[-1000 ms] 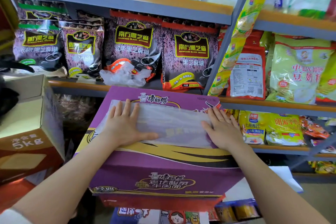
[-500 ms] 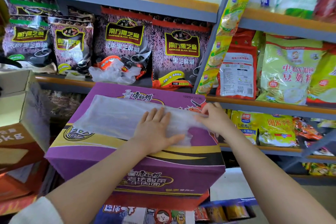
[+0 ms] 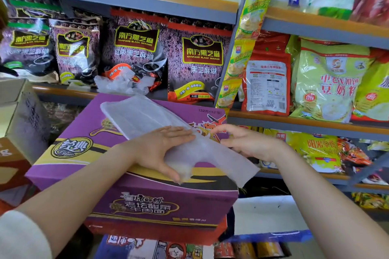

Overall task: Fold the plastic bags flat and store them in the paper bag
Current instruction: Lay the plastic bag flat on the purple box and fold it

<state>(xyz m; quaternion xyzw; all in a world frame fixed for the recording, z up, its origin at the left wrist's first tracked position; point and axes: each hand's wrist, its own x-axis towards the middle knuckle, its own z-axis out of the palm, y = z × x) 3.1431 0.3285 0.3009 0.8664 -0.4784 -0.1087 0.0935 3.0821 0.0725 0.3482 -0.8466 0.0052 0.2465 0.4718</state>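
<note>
A translucent white plastic bag (image 3: 145, 118), flattened into a long strip, lies slantwise on top of a purple noodle carton (image 3: 160, 202). My left hand (image 3: 160, 149) presses flat on the strip's middle with straight fingers. My right hand (image 3: 246, 143) is at the strip's right part, fingers curled, and seems to pinch its upper edge. The strip's right end sticks out past the carton's right edge. A crumpled clear plastic bag (image 3: 120, 84) sits on the shelf behind the carton. A white bag with a blue rim (image 3: 267, 216), apparently the paper bag, stands low at the right.
Shelves (image 3: 315, 124) packed with food packets fill the back and right. A cardboard box (image 3: 19, 111) stands at the left, close to the carton. More packaged goods lie under the carton.
The strip has swung from lying across the carton to a slant, its right end now over the edge. My left hand slid right to the middle; my right hand went from flat to curled.
</note>
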